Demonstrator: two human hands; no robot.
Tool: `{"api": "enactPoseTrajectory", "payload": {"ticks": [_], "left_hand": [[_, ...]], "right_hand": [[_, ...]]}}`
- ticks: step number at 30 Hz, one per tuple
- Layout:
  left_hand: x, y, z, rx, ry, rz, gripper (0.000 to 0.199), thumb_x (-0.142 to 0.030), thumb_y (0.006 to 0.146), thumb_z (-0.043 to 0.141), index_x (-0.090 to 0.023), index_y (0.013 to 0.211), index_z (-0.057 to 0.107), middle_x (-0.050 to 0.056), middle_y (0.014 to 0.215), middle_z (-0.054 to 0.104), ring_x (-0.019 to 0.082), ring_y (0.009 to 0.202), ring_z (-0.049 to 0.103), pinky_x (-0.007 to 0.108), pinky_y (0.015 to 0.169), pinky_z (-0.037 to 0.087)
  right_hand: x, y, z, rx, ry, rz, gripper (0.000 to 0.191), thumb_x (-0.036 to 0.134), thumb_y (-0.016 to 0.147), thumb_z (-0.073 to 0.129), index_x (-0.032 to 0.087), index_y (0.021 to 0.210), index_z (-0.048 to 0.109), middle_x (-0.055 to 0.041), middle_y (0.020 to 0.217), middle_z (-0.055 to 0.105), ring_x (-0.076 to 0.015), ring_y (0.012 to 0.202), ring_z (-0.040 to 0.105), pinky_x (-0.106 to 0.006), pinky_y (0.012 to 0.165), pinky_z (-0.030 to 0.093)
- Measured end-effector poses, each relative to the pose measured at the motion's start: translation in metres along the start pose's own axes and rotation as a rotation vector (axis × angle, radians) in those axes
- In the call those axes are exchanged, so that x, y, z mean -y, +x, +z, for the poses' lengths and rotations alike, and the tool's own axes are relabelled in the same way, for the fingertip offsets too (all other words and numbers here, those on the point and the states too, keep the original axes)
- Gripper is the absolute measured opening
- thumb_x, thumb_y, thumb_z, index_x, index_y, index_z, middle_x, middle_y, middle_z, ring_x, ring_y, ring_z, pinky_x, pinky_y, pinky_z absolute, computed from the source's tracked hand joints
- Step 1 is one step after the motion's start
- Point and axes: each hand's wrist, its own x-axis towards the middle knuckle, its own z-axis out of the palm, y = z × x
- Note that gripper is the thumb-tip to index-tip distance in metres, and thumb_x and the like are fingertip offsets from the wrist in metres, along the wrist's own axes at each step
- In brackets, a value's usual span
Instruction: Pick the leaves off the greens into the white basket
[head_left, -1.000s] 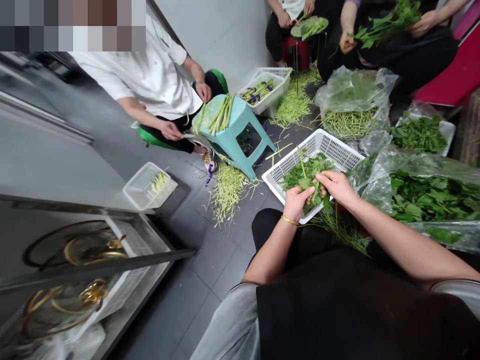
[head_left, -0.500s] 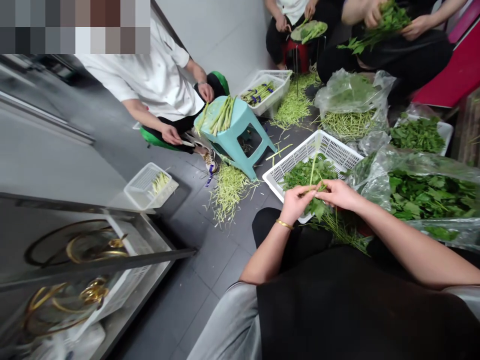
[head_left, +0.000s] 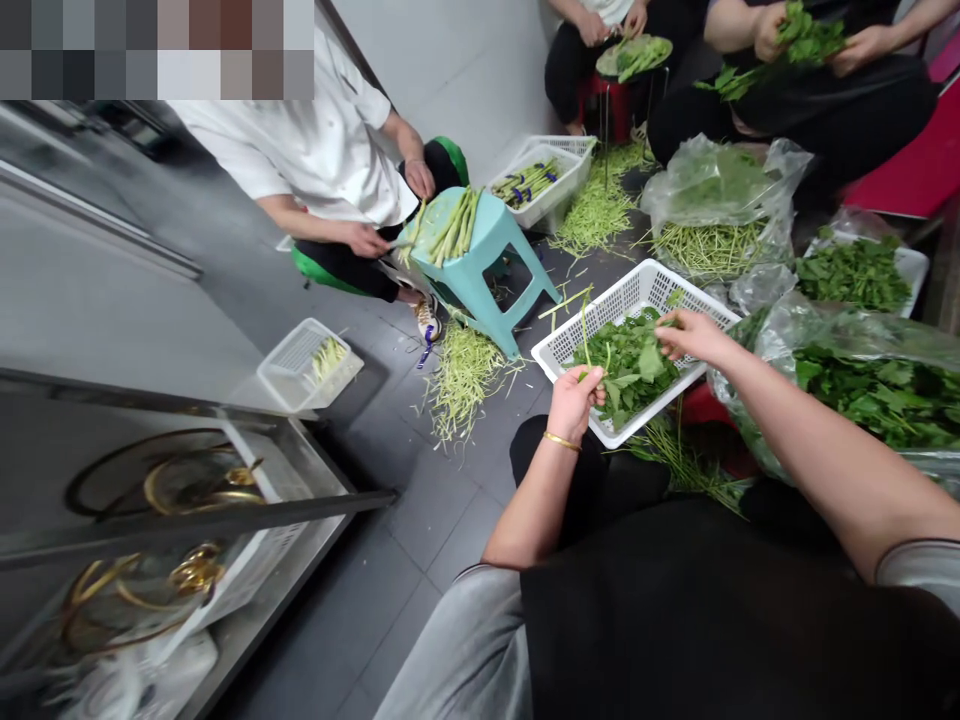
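My left hand (head_left: 574,402), with a gold bracelet at the wrist, is closed on thin green stems (head_left: 585,330) that stick up over the near left rim of a white perforated basket (head_left: 611,437). Over the basket's right part is my right hand (head_left: 691,337), its fingers bent at the edge of the green leaves (head_left: 630,362); whether they grip a leaf is too small to tell. Leafy greens fill much of the basket. Loose long stems (head_left: 686,462) lie just below it, by my knees.
A person in white works at a teal stool (head_left: 480,260) with stalks on it. Peelings (head_left: 465,380) lie beneath. Clear bags of greens (head_left: 877,385) stand at right, a small white bin (head_left: 307,365) and metal shelf (head_left: 300,510) at left. Two more people sit behind.
My hands have come apart: the left moved slightly left and down with stems, the right moved up and right over the basket. The view has shifted slightly.
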Motion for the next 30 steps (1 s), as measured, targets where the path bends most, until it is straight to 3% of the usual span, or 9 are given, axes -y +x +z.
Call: {"api": "enactPoseTrajectory", "payload": {"ticks": [3,8,11,15,17,20,23,26,30], "left_hand": [[0.008,0.002,0.006,-0.041,-0.073,-0.016,0.039,-0.041,0.058,0.081,-0.013,0.07,0.056,-0.005,0.052,0.053,0.005,0.042,0.048,0.019,0.044,0.039],[0.021,0.005,0.008,-0.003,0.001,0.025,0.038,-0.041,0.058,0.081,-0.013,0.073,0.061,-0.004,0.053,0.055,0.005,0.043,0.05,0.018,0.043,0.04],[0.02,0.011,0.001,-0.008,0.017,0.058,0.039,-0.042,0.064,0.078,-0.013,0.088,0.067,-0.003,0.057,0.058,0.005,0.045,0.052,0.018,0.045,0.042],[0.02,0.021,-0.01,-0.138,0.094,0.133,0.037,-0.043,0.071,0.072,-0.015,0.096,0.069,-0.003,0.06,0.056,0.005,0.048,0.052,0.018,0.047,0.042],[0.028,0.02,-0.008,-0.087,0.197,0.129,0.036,-0.044,0.074,0.07,-0.016,0.096,0.07,-0.002,0.06,0.057,0.006,0.049,0.052,0.02,0.048,0.043],[0.05,0.009,0.002,0.145,0.427,0.115,0.031,-0.044,0.077,0.067,-0.016,0.09,0.072,0.0,0.063,0.06,0.008,0.05,0.051,0.022,0.05,0.043],[0.068,0.004,0.01,0.492,0.778,0.13,0.022,-0.036,0.072,0.073,-0.019,0.086,0.072,0.001,0.069,0.065,0.013,0.061,0.058,0.024,0.062,0.045],[0.078,0.021,0.012,0.645,1.208,0.081,0.022,-0.036,0.073,0.071,-0.018,0.085,0.072,0.005,0.07,0.066,0.02,0.072,0.062,0.028,0.07,0.046],[0.112,0.062,0.021,0.752,1.623,-0.088,0.027,-0.033,0.082,0.058,-0.012,0.074,0.071,0.017,0.082,0.068,0.029,0.085,0.064,0.037,0.077,0.046]], "right_hand": [[0.005,-0.001,0.018,0.01,-0.165,-0.044,0.056,0.041,0.072,0.071,0.012,0.118,0.057,-0.0144,0.099,0.066,-0.0224,0.079,0.065,-0.036,0.073,0.051],[0.021,-0.038,0.042,0.247,0.116,-0.3,0.037,0.047,0.082,0.058,0.017,0.101,0.067,-0.0004,0.066,0.063,-0.0139,0.058,0.06,-0.028,0.062,0.049],[0.02,-0.031,0.045,0.095,0.207,-0.292,0.034,0.045,0.086,0.053,0.015,0.092,0.067,-0.0012,0.064,0.062,-0.0137,0.059,0.059,-0.028,0.062,0.049],[0.007,0.001,0.038,-0.102,0.015,-0.146,0.045,0.042,0.084,0.057,0.009,0.115,0.059,-0.0134,0.098,0.065,-0.0223,0.087,0.064,-0.037,0.079,0.051],[0.0,0.0,0.035,-0.027,-0.051,-0.116,0.053,0.042,0.08,0.063,0.008,0.12,0.057,-0.0166,0.109,0.062,-0.0248,0.092,0.063,-0.04,0.082,0.05],[-0.013,-0.034,0.036,0.245,0.146,-0.145,0.052,0.044,0.081,0.061,0.014,0.123,0.056,-0.0123,0.109,0.064,-0.0181,0.077,0.064,-0.034,0.072,0.052],[-0.044,-0.081,0.038,0.307,0.204,-0.175,0.038,0.046,0.086,0.053,0.017,0.108,0.065,-0.0068,0.091,0.068,-0.0153,0.067,0.062,-0.03,0.067,0.05],[-0.104,-0.114,0.043,0.343,-0.111,-0.139,0.031,0.04,0.089,0.048,0.017,0.09,0.069,-0.0084,0.088,0.069,-0.0194,0.081,0.064,-0.031,0.078,0.049],[-0.184,-0.132,0.058,0.615,-0.627,0.256,0.021,0.028,0.083,0.056,0.013,0.081,0.07,-0.0133,0.078,0.069,-0.0232,0.077,0.067,-0.034,0.072,0.05]]}}
